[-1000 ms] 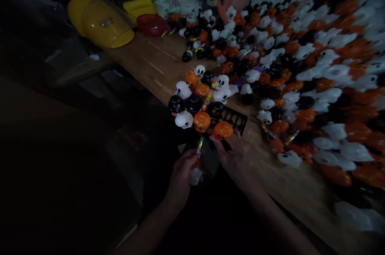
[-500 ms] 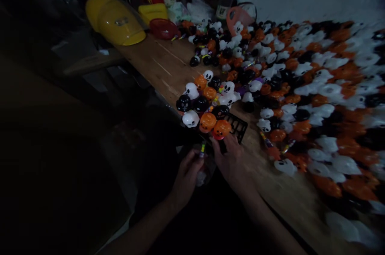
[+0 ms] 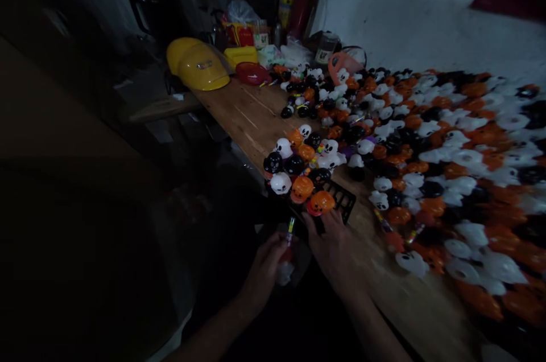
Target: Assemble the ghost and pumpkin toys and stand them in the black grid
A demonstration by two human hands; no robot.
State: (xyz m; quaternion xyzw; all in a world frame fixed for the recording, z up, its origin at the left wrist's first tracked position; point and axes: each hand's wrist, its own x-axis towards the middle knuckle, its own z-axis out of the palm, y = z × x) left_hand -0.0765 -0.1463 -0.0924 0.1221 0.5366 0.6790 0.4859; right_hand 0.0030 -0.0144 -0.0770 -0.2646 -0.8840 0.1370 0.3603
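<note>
My left hand (image 3: 269, 262) is closed on a small toy with a slim tube (image 3: 290, 231) wrapped in a bright multicoloured pattern, standing nearly upright. Below the tube a reddish and whitish part hangs, too dark to make out. My right hand (image 3: 333, 242) has its fingers at the underside of an orange pumpkin-head toy (image 3: 322, 201), at the near corner of a black grid rack (image 3: 344, 202). Black, white and orange toy heads crowd the rack, among them another pumpkin head (image 3: 301, 188), a white skull head (image 3: 280, 183) and a white ghost (image 3: 330, 148).
A large heap of ghost and pumpkin toys (image 3: 430, 151) covers the right side of the wooden table (image 3: 243, 111). At the far end are a yellow helmet (image 3: 200, 66), a red dish (image 3: 252, 73), a jar (image 3: 326, 48) and a fire extinguisher (image 3: 298, 3).
The view has tilted up, so everything sits lower and more wall shows. In my left hand, more of the tube shows above the fingers. My right hand stays at the pumpkin head, which now leans more.
</note>
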